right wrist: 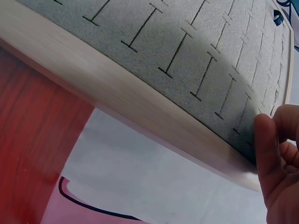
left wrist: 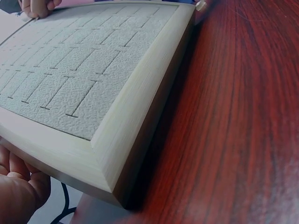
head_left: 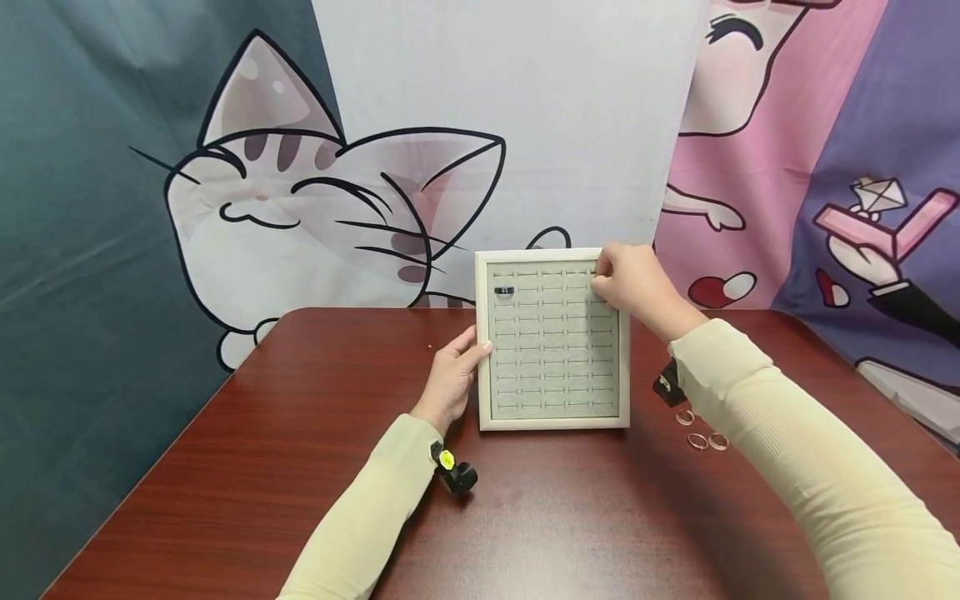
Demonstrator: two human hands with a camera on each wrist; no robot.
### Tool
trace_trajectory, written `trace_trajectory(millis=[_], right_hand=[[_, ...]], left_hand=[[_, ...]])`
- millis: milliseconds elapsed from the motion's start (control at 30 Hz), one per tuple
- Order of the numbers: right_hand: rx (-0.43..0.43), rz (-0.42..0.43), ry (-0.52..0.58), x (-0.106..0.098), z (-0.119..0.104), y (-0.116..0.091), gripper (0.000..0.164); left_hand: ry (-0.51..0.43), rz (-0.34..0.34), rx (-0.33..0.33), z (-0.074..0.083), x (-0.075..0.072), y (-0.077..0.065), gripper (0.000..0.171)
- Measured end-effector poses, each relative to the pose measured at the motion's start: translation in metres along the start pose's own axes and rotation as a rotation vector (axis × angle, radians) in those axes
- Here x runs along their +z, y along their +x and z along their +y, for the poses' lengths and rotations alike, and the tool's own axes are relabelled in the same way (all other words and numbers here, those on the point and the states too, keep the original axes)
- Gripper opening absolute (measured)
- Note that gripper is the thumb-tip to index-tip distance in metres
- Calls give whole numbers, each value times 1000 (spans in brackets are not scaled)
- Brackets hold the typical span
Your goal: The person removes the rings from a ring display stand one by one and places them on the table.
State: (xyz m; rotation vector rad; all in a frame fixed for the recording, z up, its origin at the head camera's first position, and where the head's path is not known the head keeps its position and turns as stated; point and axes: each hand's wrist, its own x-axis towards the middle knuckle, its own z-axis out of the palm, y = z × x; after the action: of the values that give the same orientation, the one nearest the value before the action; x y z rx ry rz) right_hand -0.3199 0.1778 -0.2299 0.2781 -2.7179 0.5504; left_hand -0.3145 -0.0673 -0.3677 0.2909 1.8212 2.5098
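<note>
One red-brown table (head_left: 337, 400), w/ 1 pale-framed grey slotted board (head_left: 555, 358) upright on it, btwn both hands. L hand (head_left: 452, 375) grips board's L edge, thumb in front, fingers behind. R hand (head_left: 637, 283) is at its upper R corner, thumb & forefinger pinched tog.; can't tell if anything's btwn them. 1 dark ring (head_left: 504, 291) sits in an upper-L slot, well apart from R hand. At least 3 lighter rings (head_left: 697, 448) lie on table, R of board.
</note>
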Motion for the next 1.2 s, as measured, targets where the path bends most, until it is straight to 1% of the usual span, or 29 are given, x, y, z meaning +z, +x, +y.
trace_trajectory(millis=[200,333,533,700,833,933,1033,1100,1200], right_hand=[[37,13,117,1,5,-2,3],[58,29,180,1,8,-3,3],[79,4,297,-1,13,-4,5],[98,-3,382,0,19,-4,3],[114,-17,493,2,23,-5,3],[120,-20,605,3,23,-7,3],[112,-8,696,2,21,-8,4],[103,-2,743,1,20,-8,5],[92,4,785,0,18,-8,8]], left_hand=[[4,1,-3,1,0,-1,41],[13,-6,9,1,0,0,41],[10,-3,7,3,1,-1,40],[12,-7,5,2,2,-1,40],[15,-9,-2,1,1,-2,41],[13,-8,-3,1,0,-2,41],[13,-5,2,1,0,-1,40],[16,-2,1,1,0,0,40],[20,1,-6,1,0,0,39]])
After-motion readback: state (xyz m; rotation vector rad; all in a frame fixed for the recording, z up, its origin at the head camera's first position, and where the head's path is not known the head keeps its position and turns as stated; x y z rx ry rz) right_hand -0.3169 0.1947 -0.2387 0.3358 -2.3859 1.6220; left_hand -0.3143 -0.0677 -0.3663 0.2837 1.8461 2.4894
